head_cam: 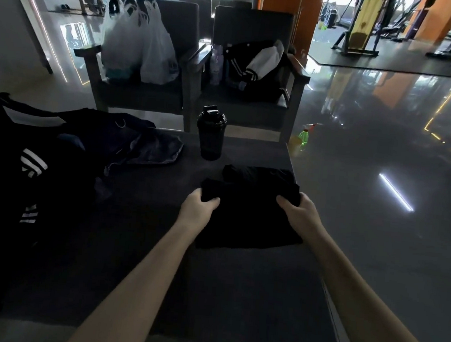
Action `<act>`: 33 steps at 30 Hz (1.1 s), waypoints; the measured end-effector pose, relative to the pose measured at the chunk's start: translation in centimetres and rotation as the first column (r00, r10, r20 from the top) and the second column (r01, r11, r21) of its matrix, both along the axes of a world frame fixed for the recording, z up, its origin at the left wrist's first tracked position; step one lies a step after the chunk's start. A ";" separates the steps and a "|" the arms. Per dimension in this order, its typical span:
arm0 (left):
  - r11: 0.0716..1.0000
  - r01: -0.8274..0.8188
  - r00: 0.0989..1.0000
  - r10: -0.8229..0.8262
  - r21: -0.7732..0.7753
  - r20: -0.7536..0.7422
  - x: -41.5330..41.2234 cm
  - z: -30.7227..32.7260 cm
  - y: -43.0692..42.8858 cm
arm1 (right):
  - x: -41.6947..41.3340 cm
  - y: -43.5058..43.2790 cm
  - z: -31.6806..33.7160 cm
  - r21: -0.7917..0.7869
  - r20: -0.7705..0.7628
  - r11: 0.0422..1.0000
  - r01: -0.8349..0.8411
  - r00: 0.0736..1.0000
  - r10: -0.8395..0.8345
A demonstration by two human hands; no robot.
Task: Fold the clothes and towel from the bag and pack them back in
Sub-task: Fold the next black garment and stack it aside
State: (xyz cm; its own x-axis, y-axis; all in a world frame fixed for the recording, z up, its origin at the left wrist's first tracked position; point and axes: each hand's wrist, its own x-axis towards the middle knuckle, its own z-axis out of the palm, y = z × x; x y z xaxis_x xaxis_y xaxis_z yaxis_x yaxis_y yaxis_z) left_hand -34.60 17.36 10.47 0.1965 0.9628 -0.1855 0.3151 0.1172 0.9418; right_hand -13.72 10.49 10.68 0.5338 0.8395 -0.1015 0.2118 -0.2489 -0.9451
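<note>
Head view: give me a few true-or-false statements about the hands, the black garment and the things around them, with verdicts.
1. Both the left hand and the right hand grip the black garment. True.
2. The shaker bottle lies on its side. False: it stands upright on the table, beyond the garment.
3. A striped bag lies at the table's left side. True.
4. The green spray bottle stands on the table. False: it is on the floor, past the table's far right corner.
5. A chair holds white plastic bags. True.
</note>
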 end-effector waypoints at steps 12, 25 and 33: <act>0.943 0.028 0.913 0.111 0.332 -0.391 9.4 0.4 10.3 | 6.4 9.8 0.1 -0.040 0.191 0.988 0.149 0.972 -0.139; 0.891 0.398 0.712 -0.149 0.219 -0.686 12.3 -5.7 11.2 | 5.2 12.0 -6.1 -0.221 0.760 0.975 0.020 0.631 0.159; 0.893 0.317 0.807 -0.076 0.320 -0.586 11.9 -7.3 10.9 | 5.9 12.1 -7.3 -0.171 0.725 0.984 -0.041 0.672 0.154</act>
